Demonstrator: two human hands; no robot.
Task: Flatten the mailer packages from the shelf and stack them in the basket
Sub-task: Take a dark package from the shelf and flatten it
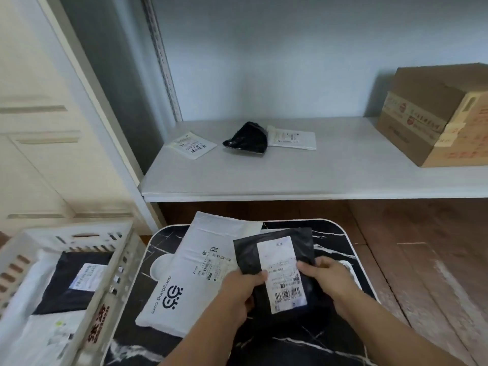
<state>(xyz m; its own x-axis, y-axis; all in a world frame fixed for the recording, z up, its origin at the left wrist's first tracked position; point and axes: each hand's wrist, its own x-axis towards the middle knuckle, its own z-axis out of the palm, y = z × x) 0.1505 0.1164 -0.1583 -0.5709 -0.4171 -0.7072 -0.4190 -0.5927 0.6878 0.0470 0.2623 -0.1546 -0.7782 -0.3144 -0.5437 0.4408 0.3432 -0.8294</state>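
A black mailer (pixel 274 249) with a white shipping label is held over the dark marble table (pixel 327 233). My left hand (pixel 240 289) grips its left side and my right hand (pixel 327 278) grips its right side, thumbs on top. A large white mailer (pixel 190 273) lies flat on the table to its left. On the white shelf (pixel 290 175) lie a small white mailer (pixel 192 145), a crumpled black mailer (pixel 247 138) and another white mailer (pixel 293 137). The white slatted basket (pixel 111 262) at the lower left holds a black mailer (pixel 71 281) and white ones.
A taped cardboard box (pixel 438 114) stands on the shelf at the right. A white door and frame (pixel 52 128) run along the left. Wooden floor (pixel 422 260) shows to the right of the table.
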